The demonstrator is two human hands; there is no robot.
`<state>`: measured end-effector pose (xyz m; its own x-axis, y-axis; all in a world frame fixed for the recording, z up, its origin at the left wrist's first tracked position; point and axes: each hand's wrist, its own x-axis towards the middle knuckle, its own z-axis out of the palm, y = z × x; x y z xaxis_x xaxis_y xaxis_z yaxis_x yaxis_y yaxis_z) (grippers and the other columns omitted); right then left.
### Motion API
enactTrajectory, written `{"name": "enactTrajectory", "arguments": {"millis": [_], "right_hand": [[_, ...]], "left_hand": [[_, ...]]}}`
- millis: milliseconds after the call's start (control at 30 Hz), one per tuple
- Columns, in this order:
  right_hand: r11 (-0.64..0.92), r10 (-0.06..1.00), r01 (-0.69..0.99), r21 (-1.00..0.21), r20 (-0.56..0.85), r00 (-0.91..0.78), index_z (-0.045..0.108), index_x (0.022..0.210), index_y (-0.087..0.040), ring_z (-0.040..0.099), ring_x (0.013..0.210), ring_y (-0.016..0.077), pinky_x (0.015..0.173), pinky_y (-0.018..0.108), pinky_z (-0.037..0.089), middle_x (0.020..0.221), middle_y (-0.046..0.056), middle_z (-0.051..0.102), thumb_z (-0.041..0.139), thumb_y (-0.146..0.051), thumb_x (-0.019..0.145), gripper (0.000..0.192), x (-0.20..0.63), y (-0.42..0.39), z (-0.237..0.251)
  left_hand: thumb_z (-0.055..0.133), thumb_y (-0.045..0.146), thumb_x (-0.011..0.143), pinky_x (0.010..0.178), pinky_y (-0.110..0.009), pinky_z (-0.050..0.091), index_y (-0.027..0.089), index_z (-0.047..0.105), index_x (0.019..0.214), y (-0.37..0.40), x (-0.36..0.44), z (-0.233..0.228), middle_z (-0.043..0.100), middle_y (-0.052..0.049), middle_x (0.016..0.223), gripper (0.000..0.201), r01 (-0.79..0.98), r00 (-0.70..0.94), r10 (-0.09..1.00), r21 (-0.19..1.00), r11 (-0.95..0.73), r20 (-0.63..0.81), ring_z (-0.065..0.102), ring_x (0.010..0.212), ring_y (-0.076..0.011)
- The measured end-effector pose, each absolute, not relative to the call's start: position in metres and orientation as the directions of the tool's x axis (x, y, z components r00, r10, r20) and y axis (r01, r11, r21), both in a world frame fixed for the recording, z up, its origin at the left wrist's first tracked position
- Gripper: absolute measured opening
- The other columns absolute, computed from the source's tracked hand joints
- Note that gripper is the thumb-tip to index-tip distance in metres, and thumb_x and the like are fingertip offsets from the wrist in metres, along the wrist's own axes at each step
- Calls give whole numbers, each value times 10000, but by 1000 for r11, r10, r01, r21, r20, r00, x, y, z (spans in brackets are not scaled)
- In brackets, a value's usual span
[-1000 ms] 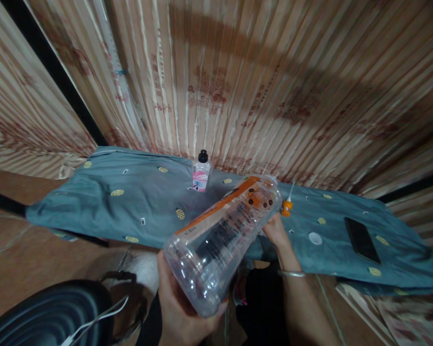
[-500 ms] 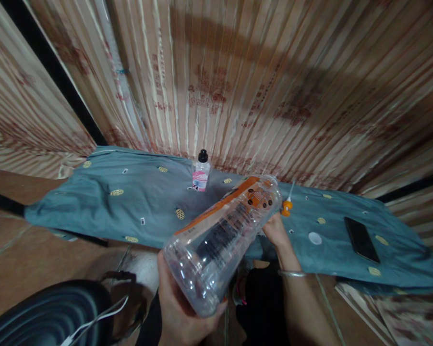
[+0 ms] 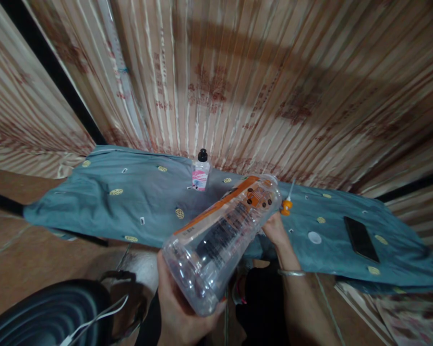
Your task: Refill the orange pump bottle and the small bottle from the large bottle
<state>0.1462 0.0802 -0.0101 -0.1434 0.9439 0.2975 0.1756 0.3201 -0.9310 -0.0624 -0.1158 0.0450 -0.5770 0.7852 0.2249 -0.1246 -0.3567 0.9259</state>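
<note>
A: Cloth first: a grey-blue patterned cloth [image 3: 137, 202] runs from nine o'clock to three o'clock below the striped pink curtain [image 3: 238, 86]. What's at seven o'clock?

B: Dark round ribbed object [image 3: 47, 312] with a white cable [image 3: 94, 319] over it. Right of that, the left hand [image 3: 175, 302] cups the base of a large clear plastic bottle with an orange label [image 3: 220, 240], fingers wrapped under it.

A: And the bottle's position?

B: Centre of view, tilted, mouth aimed toward one o'clock. It looks empty, so I'd judge it light, thin-walled, easy to dent and a little slick; base and shoulder are the sensible holds.

A: Behind it?

B: Small clear bottle with a black cap and pink label [image 3: 201, 170] stands upright at twelve o'clock. The right hand [image 3: 276, 230] grips the big bottle's upper end from beneath.

A: Further right?

B: Small orange nozzle cap [image 3: 286, 205] just beside that hand, a white round lid [image 3: 314, 237], then a black phone [image 3: 360, 239] at three o'clock.
</note>
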Motion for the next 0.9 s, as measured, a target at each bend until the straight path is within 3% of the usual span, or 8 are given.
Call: {"name": "enactTrajectory", "arguments": {"millis": [233, 367, 633, 900], "right_hand": [[295, 954, 134, -946, 284, -96, 648, 1274, -220, 708, 1186, 340, 1143, 544, 495, 1256, 112, 758, 871, -485, 705, 667, 145, 81, -11], [282, 959, 130, -951, 274, -76, 670, 1231, -226, 710, 1181, 347, 1129, 548, 506, 1264, 115, 758, 898, -513, 663, 676, 147, 82, -14], [279, 960, 122, -952, 273, -64, 671, 1226, -221, 711, 1186, 347, 1126, 538, 515, 1267, 115, 762, 903, -502, 650, 682, 146, 83, -13], [263, 964, 93, -960, 257, -73, 657, 1253, -223, 707, 1193, 347, 1117, 550, 519, 1280, 118, 753, 884, -515, 679, 683, 146, 82, -13]], "left_hand": [[952, 281, 491, 615, -325, 627, 208, 634, 1114, -114, -64, 45, 688, -21, 884, 703, -143, -568, 791, 920, -365, 226, 712, 730, -237], [959, 339, 511, 718, -374, 642, 195, 622, 1204, -116, -63, 40, 702, -63, 982, 784, -172, -561, 800, 916, -363, 212, 732, 853, -283], [967, 351, 481, 651, -320, 628, 208, 653, 1088, -114, -64, 44, 693, -25, 877, 698, -142, -573, 790, 924, -356, 217, 717, 748, -237], [966, 297, 409, 605, -315, 626, 188, 665, 1003, -109, -65, 57, 709, -21, 809, 675, -157, -602, 774, 921, -358, 198, 732, 688, -244]]}}
